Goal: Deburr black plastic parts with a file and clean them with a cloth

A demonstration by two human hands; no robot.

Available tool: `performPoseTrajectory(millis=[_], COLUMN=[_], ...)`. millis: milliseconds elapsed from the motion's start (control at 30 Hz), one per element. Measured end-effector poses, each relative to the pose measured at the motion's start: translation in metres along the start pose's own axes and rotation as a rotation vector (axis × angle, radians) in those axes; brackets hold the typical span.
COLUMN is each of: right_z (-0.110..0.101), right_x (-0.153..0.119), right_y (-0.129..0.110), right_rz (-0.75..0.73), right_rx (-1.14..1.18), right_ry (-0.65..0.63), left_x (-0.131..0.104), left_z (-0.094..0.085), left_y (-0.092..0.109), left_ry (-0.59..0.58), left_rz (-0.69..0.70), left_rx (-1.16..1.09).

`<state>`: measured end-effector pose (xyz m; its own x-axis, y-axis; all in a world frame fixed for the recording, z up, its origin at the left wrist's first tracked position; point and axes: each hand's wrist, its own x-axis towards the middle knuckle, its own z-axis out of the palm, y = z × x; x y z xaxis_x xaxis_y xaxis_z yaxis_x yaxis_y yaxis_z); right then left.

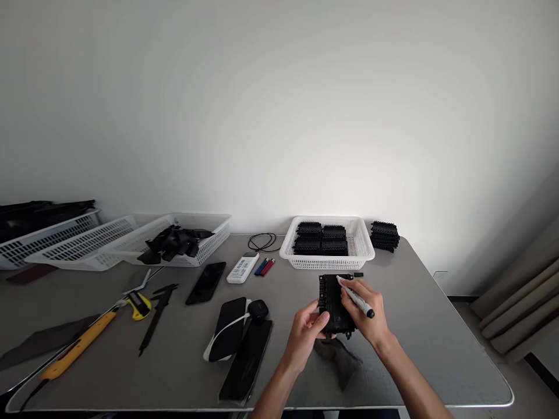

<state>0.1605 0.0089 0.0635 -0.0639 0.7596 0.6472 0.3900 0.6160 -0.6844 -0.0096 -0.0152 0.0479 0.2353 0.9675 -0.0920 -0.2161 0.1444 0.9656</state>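
Note:
My left hand is wrapped round the left and lower side of a black plastic part, with the thumb on its face. In my right hand is a white marker with a dark rear end, its tip at the upper part of the black piece. A small black cap lies just beyond the part. Beneath the hands, a dark grey cloth rests on the grey table.
Behind stands a white basket of black parts, with a stack of parts at its right. To the left are lighters, a white device, phones, a caliper, a yellow-handled tool and more baskets.

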Motion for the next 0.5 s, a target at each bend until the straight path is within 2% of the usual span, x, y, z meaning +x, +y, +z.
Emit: performPoseTrajectory(millis=[133,267,333,500], right_z=[0.0,-0.003,-0.005,-0.006], right_x=[-0.009,-0.029,-0.044,-0.087], right_y=[-0.002,0.005,0.014,0.044], right_rz=[-0.055,0.101,0.178,0.285], right_rx=[0.003,-0.036,-0.065,-0.108], right_ry=[0.093,0.093,0.043,-0.216], left_x=[0.002,0.004,0.003,0.001], left_z=[-0.003,-0.014,-0.02,-0.026], left_y=[-0.004,-0.007,-0.005,0.001], left_ry=[0.058,0.184,0.238,0.325], left_rz=[-0.008,-0.014,-0.03,-0.043], left_rx=[-0.044,-0.027,-0.015,0.026])
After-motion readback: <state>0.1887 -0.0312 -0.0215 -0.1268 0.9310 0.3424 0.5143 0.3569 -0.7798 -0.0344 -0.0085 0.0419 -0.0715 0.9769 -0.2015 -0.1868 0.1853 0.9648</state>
